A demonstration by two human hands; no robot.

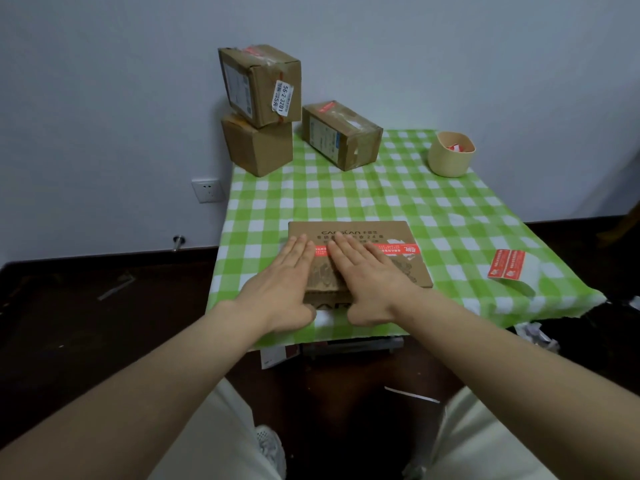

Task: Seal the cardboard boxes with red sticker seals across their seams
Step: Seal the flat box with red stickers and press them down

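Both left hand (284, 275) and right hand (363, 271) press, fingers straight, on the red sticker seal (398, 250) of the six-o'clock flat brown cardboard box (374, 232); uneven pressure may wrinkle it.

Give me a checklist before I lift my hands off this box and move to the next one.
1. Red seal reaches the flat box's right edge: ok.
2. Seal stuck down along its whole length: cannot tell; left hand and right hand cover much of it.
3. Both hands flat, fingers straight, gripping nothing: ok.
4. Spare stickers lie on the cloth to the right, unobstructed: ok.
5. Upper stacked box and lone box show red seals on top: ok.
6. Lower stacked box sealed: cannot tell; its top is hidden.
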